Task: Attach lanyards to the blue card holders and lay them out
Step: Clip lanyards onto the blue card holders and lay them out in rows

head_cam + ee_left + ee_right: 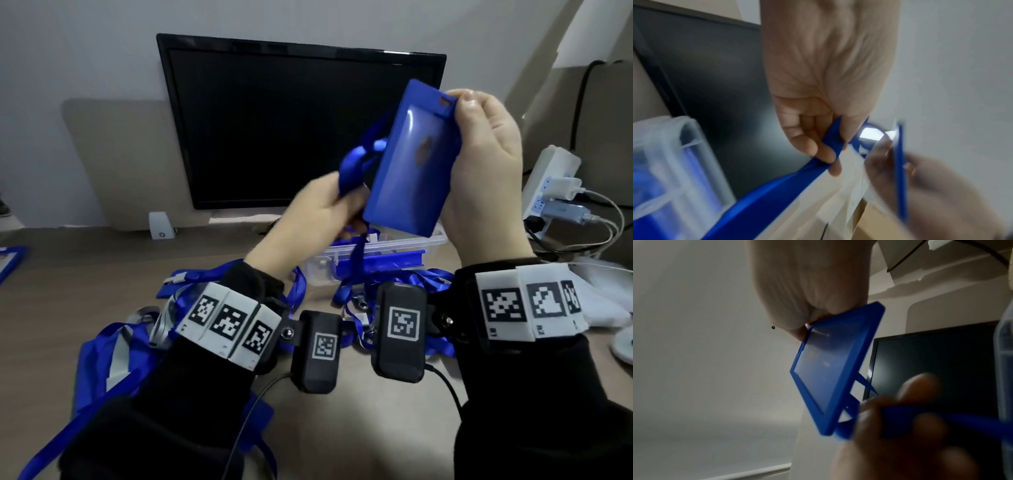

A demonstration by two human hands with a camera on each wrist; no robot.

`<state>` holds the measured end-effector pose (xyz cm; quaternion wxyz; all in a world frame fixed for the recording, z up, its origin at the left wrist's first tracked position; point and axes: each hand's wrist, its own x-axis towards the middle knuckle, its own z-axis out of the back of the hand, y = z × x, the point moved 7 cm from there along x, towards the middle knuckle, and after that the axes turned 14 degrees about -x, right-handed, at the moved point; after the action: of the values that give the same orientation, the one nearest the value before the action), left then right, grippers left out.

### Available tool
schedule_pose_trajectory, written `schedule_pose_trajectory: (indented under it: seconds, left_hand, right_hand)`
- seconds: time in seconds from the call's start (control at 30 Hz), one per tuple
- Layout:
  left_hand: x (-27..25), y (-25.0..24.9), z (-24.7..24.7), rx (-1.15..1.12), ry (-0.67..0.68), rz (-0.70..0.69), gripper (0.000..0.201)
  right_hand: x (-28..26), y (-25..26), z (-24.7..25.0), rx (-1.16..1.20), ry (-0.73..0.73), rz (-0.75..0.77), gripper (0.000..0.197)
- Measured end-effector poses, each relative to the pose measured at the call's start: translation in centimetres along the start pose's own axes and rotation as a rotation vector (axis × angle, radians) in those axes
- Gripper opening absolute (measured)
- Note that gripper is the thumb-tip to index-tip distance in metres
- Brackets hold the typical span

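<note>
My right hand [479, 137] holds a blue card holder [411, 161] up in the air, gripping its top end by the slot. The holder [830, 366] shows its clear window in the right wrist view. My left hand [329, 202] pinches a blue lanyard strap [352, 164] just left of the holder. In the left wrist view the fingers [818, 146] curl round the strap [832, 136], which trails down toward the desk. The strap's clip end is hidden behind the holder. A pile of loose blue lanyards [191, 284] lies on the desk under my wrists.
A clear plastic box [376, 250] with blue holders stands on the desk behind my hands. A black monitor [291, 120] rises at the back. A white power strip [551, 178] with plugs and cables sits at the right. Another blue holder [10, 260] lies at the far left.
</note>
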<state>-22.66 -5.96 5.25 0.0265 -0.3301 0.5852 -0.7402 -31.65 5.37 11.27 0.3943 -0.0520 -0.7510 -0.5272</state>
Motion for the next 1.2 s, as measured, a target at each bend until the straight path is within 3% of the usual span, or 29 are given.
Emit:
schedule_pose_trajectory:
  seconds: [0.17, 0.43, 0.57, 0.63, 0.73, 0.9, 1.0, 1.2]
  left_hand:
    - [-0.4, -3.3, 2.2, -0.252, -0.121, -0.105, 0.024]
    - [-1.4, -5.4, 3.6, -0.268, -0.129, -0.160, 0.029]
    - [-2.5, -5.8, 5.6, -0.173, -0.174, -0.142, 0.029]
    - [-3.0, -5.5, 7.0, -0.091, -0.191, -0.091, 0.029]
    - [-4.2, -4.0, 9.0, 0.017, -0.205, 0.095, 0.023]
    - [-7.1, -1.8, 8.8, 0.223, 0.008, 0.284, 0.025]
    - [-8.2, -1.7, 9.0, 0.314, 0.032, 0.281, 0.043]
    - [-9.4, -1.7, 11.2, 0.309, -0.110, 0.225, 0.064]
  right_hand:
    - [0.0, -2.9, -0.8, -0.166, 0.100, -0.099, 0.022]
    - [-2.6, -5.1, -4.9, -0.136, 0.399, -0.338, 0.032]
    - [-4.4, -5.2, -7.6, -0.091, 0.501, -0.380, 0.032]
    - [-4.9, -4.8, -8.4, -0.084, 0.490, -0.372, 0.034]
    - [-5.4, -4.2, -9.6, -0.010, 0.455, -0.359, 0.031]
    - [-6.3, -2.5, -11.2, 0.140, 0.362, -0.358, 0.030]
    - [-7.1, -1.8, -12.6, 0.196, 0.290, -0.363, 0.034]
    - [-8.7, -2.7, -16.0, 0.357, 0.273, -0.511, 0.025]
